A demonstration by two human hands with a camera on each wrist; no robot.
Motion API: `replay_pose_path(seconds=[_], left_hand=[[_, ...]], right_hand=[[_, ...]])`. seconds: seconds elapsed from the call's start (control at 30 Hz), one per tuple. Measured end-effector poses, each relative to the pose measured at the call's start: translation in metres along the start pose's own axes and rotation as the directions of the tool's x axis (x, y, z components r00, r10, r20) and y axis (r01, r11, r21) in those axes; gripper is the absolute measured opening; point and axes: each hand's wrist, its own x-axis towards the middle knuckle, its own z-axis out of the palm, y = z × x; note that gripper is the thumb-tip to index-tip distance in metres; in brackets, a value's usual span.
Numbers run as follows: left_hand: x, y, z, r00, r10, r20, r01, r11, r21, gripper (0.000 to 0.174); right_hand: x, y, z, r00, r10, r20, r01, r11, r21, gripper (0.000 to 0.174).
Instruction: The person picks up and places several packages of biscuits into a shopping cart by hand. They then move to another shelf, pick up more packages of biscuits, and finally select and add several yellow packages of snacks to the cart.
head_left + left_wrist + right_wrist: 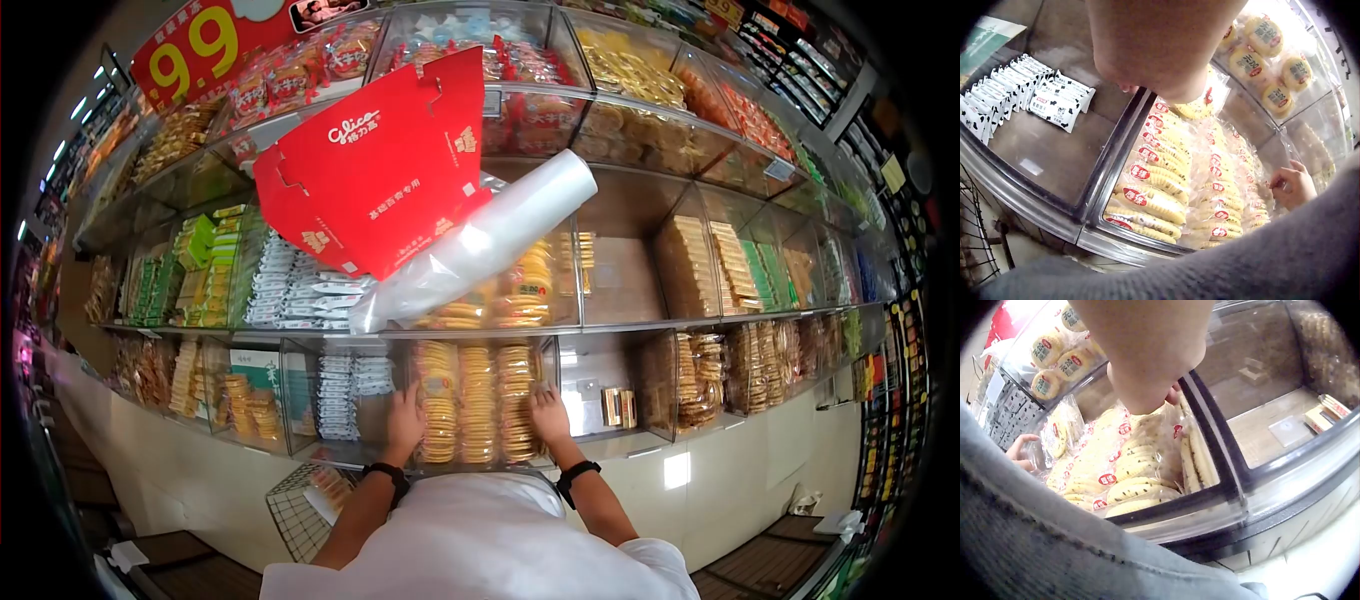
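Note:
My left hand [405, 422] is at the left side of a clear bin of packaged round yellow biscuits [477, 400]. Its thumb and fingers are around the clear wrapper end of one biscuit packet [1060, 430], which stands tilted above the rows. That same packet [1207, 103] shows just past the hand in the left wrist view. Across the bin, my right hand [548, 415] is by the right-hand row, fingers loosely curled with nothing seen in them. From the left wrist view, this right hand [1294, 186] is beside the clear wrappers. Dark specks dot the biscuits, and the wrappers carry red labels.
Left of the divider, cow-print white packets [1060, 103] share the neighbouring bin. To the right, a bin holds a few small boxes [618, 407]. A red Glico carton [375, 165] and a plastic bag roll [510, 225] overhang the upper shelf. A wire basket [295, 510] is below left.

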Motion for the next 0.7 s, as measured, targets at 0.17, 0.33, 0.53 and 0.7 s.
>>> replay_pose_path(seconds=[0.17, 0.33, 0.53, 0.7], left_hand=[[0.0001, -0.0036, 0.0022, 0.999, 0.032, -0.026, -0.032, 0.999, 0.019, 0.049], [-0.0006, -0.0033, 0.0032, 0.997, 0.056, -0.055, -0.055, 0.998, 0.016, 0.048], [-0.0016, -0.0009, 0.0019, 0.997, 0.044, -0.056, -0.045, 0.999, -0.004, 0.047], [-0.002, -0.0004, 0.0019, 0.997, 0.048, -0.061, -0.048, 0.999, -0.006, 0.048]], right_hand=[[-0.0012, 0.0, 0.0022, 1.0, -0.009, 0.01, 0.009, 0.999, -0.04, 0.013], [-0.0016, -0.0011, -0.0006, 0.999, 0.015, 0.044, -0.014, 1.0, -0.015, 0.014], [-0.0015, -0.0011, -0.0021, 0.998, 0.014, 0.055, -0.014, 1.0, 0.004, 0.013], [-0.0007, -0.0004, -0.0038, 0.998, 0.009, 0.07, -0.01, 1.0, 0.018, 0.014]])
